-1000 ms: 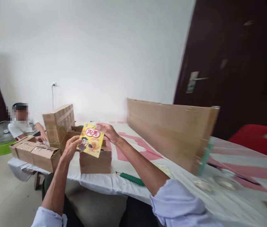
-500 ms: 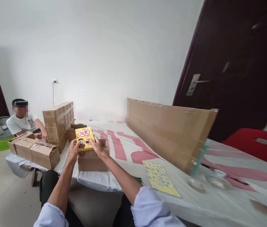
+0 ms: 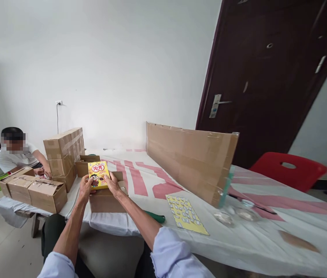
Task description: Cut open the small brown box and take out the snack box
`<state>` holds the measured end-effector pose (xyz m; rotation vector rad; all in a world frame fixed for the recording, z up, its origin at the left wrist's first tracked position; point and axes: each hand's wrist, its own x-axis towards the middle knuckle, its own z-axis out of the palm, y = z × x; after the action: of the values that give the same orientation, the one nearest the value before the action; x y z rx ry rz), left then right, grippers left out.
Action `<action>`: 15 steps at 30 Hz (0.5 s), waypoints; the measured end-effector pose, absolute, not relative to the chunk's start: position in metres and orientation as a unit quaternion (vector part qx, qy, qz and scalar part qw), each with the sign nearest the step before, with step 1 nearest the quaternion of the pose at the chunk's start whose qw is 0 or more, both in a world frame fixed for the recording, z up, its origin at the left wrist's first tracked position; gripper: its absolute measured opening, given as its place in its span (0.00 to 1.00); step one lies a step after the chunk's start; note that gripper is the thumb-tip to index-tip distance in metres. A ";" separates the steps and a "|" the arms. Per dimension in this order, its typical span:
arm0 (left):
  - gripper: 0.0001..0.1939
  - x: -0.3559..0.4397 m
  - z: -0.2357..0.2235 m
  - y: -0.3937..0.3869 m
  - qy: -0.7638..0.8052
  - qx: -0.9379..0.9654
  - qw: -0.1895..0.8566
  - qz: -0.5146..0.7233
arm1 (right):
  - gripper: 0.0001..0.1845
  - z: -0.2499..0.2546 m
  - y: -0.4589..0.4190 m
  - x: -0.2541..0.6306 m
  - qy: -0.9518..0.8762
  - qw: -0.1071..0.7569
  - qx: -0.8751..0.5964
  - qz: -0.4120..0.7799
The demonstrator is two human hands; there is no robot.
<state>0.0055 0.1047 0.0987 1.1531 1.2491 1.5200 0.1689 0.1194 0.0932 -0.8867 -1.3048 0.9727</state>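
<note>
Both my hands hold a small yellow snack box [image 3: 98, 174] with a cartoon figure and a red-and-white label. My left hand [image 3: 85, 187] grips its left edge and my right hand [image 3: 112, 183] grips its right edge, fingers closed on it. The box sits just above an open brown carton [image 3: 105, 200] at the table's near edge. Inside of the carton is hidden by the box and my hands.
A yellow sheet of small stickers [image 3: 185, 214] and a green-handled tool [image 3: 155, 217] lie on the white-and-pink covered table [image 3: 267, 239]. A long cardboard panel [image 3: 189, 158] stands upright. Stacked cartons [image 3: 63, 154] and a seated person [image 3: 13, 152] are at left. A red chair [image 3: 289, 172] is right.
I have lowered the yellow box from in front of me down to the open carton, both hands still on it. The view has swung right.
</note>
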 end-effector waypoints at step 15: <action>0.43 -0.061 0.168 0.162 0.352 0.556 0.363 0.660 | 0.53 0.127 0.157 0.277 -0.619 0.553 -0.465 0.308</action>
<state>-0.0613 0.1616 0.1683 1.4302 0.9066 1.6977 0.2775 0.1570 0.1265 -1.0996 -1.4636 0.7275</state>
